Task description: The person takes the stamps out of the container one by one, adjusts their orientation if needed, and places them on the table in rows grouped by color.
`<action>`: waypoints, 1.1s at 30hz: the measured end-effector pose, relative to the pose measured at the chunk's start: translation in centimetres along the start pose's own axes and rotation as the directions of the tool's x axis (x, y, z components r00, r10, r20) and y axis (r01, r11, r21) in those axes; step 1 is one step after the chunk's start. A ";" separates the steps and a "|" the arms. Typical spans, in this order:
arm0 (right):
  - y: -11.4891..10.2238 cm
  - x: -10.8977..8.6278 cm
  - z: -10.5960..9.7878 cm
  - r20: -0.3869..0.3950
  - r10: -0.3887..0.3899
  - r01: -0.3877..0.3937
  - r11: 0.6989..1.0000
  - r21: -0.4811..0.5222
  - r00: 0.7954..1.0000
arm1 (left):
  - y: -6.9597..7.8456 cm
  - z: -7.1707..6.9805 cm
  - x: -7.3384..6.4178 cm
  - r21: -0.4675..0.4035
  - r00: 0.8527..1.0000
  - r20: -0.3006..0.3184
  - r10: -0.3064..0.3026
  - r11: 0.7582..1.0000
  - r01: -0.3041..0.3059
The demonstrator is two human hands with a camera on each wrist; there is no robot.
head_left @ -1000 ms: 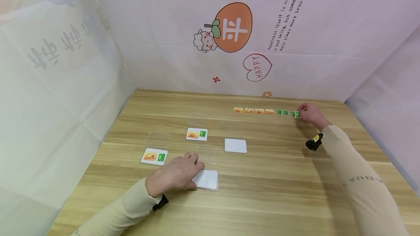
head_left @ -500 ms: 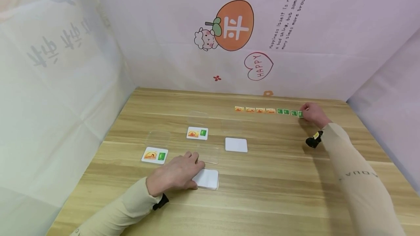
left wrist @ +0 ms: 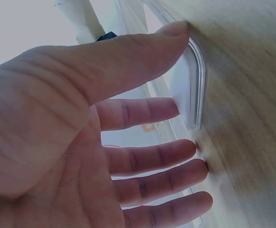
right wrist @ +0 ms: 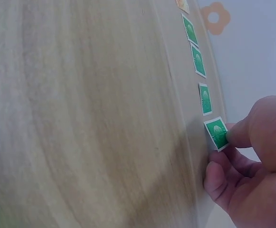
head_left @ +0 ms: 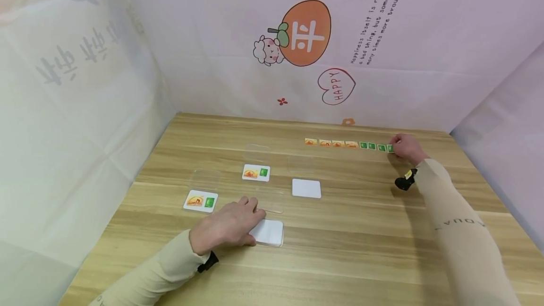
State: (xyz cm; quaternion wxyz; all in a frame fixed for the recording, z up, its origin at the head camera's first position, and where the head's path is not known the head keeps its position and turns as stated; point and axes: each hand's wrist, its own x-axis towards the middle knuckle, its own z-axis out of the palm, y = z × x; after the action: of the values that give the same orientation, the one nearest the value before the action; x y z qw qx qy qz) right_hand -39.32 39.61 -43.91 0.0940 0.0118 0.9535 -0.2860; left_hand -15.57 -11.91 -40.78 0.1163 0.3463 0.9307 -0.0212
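- Green tile (right wrist: 217, 133) is pinched by one edge between thumb and index of the right hand (right wrist: 257, 152): grip closed down to tile thickness. Edge hold presumably chosen so the printed face isn't covered. Tile is skewed against its neighbours; whether it's lifted off the table (head_left: 361, 259) can't be told.
- Three green tiles (right wrist: 205, 99) are lined up just left of the pinch, then four orange tiles (head_left: 338, 144) further left. Small gaps presumably left so single edges can be reached.
- White card stack (head_left: 270, 233) is touched at its left end by the left hand (head_left: 229, 222), well apart from the pinch, nearer the body. Fingers nearly straight, thumb and index spread across the stack edges; probably steadied only, squeeze can't be judged.
- Lone white card (head_left: 306, 188) is placed between the two hands, ahead of the stack.
- Two printed cards, the nearer one (head_left: 200, 201) and the farther one (head_left: 256, 173), are set beyond the left fingers, each bearing one orange and one green picture.
- Clear sheets (head_left: 271, 200) are laid just behind the cards, seemingly one per card.
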 end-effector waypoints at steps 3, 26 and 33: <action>0.3 0.2 0.0 -0.001 -0.004 0.004 1.000 -0.004 1.000 | 0.0 -0.1 0.0 0.001 1.000 0.003 -0.001 1.000 0.001; 0.1 -0.2 0.3 -0.087 -0.052 0.037 0.986 -0.165 0.995 | 0.1 -0.1 0.0 -0.007 1.000 -0.002 0.003 1.000 -0.003; 0.2 -0.1 0.2 -0.073 -0.058 0.045 0.986 -0.162 0.996 | 0.0 0.0 -0.1 -0.004 1.000 -0.009 0.005 1.000 -0.005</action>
State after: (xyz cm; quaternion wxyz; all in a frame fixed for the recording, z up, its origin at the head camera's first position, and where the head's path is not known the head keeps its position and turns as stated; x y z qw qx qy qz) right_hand -39.19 39.65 -44.16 0.0501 -0.0093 0.9763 -0.2101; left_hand -15.49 -11.92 -40.77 0.1128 0.3487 0.9303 -0.0176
